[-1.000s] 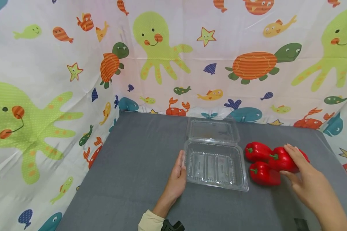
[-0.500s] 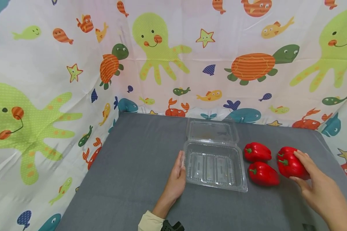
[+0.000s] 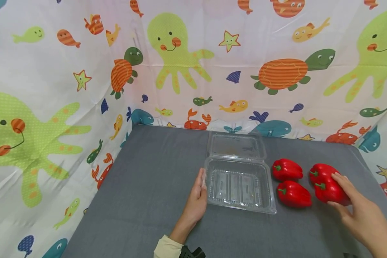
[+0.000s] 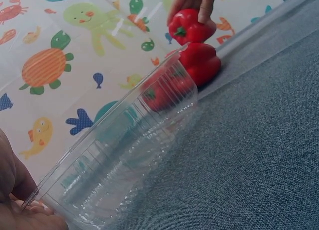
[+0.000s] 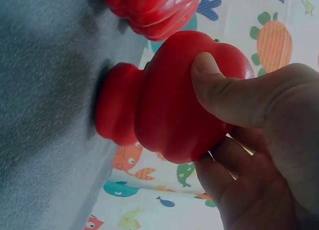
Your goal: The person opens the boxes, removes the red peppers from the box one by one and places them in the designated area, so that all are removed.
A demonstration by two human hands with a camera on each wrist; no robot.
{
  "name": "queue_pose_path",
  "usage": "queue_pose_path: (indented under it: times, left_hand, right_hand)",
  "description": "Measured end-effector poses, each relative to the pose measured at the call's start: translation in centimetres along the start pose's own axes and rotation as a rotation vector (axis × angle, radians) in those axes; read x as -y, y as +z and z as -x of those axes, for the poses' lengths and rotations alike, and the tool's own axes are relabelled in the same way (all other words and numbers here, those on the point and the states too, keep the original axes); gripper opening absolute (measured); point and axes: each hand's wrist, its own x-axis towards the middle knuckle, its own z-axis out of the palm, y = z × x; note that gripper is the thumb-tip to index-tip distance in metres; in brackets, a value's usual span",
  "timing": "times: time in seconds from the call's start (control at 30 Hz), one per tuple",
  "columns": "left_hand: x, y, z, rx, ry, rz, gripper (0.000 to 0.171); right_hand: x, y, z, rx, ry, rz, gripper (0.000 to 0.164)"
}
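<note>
A clear plastic clamshell container [image 3: 240, 186] lies with its lid [image 3: 237, 146] folded back. At its left side my left hand [image 3: 195, 200] holds the rim; the left wrist view shows the rim between thumb and fingers. My right hand [image 3: 358, 204] grips a red bell pepper [image 3: 331, 190], thumb on one side and fingers on the other in the right wrist view. The held pepper partly covers another red bell pepper [image 3: 319, 170]. Two more peppers, a rear one [image 3: 287, 169] and a front one [image 3: 294, 194], lie just right of the container.
A grey cloth [image 3: 142, 200] covers the table. Behind and to the left hangs a white curtain [image 3: 187, 82] printed with sea animals, meeting the table's back edge. A dark band [image 3: 191, 252] is on my left wrist.
My right hand has carried its pepper rightward and a little toward me, away from the two peppers beside the container. More of the pepper behind it now shows. The left hand stays put.
</note>
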Motion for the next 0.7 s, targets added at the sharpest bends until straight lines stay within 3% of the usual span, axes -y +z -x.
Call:
queue_pose_path:
  times: [0.3, 0.7]
  left_hand:
    - [0.1, -0.1, -0.2, 0.008, 0.038, 0.020, 0.063]
    - [0.0, -0.1, 0.0, 0.010, 0.017, 0.000, 0.063]
  right_hand:
    - [-1.1, 0.1, 0.1, 0.044, 0.000, 0.012, 0.116]
    - [-2.5, 0.7, 0.6, 0.083, 0.008, 0.032, 0.119]
